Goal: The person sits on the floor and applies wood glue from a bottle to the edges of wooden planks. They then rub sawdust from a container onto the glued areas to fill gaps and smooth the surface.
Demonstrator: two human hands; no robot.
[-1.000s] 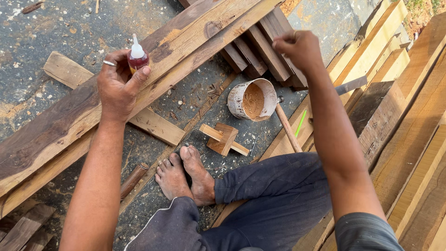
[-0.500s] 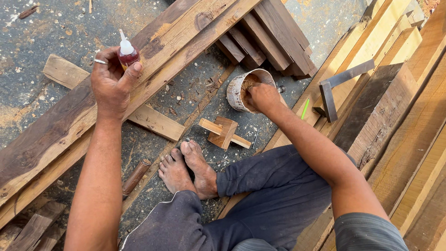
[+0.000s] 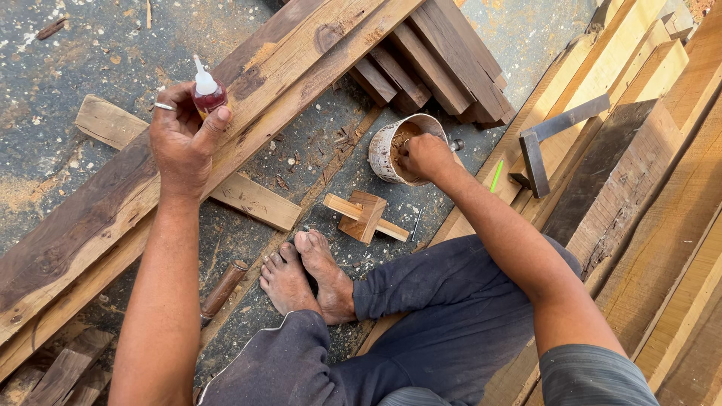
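Right hand (image 3: pixel 425 156) has now dipped into the round tin (image 3: pixel 385 146), fingers bunched inside; left hand (image 3: pixel 180 139) pinches a small red glue bottle (image 3: pixel 208 94), white nozzle up.

Bright, even daylight, soft short shadows, no glare; sharp throughout, with slight wide-angle stretch at edges.

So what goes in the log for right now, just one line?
left hand: holds glue bottle | right hand: fingers in sawdust tin

Counting what's here: two hands, one glue bottle (image 3: pixel 207 92), one tin (image 3: pixel 396 140), one metal square (image 3: pixel 547 146), one wooden gauge (image 3: pixel 366 216), one green pencil (image 3: pixel 496 175), two bare feet.
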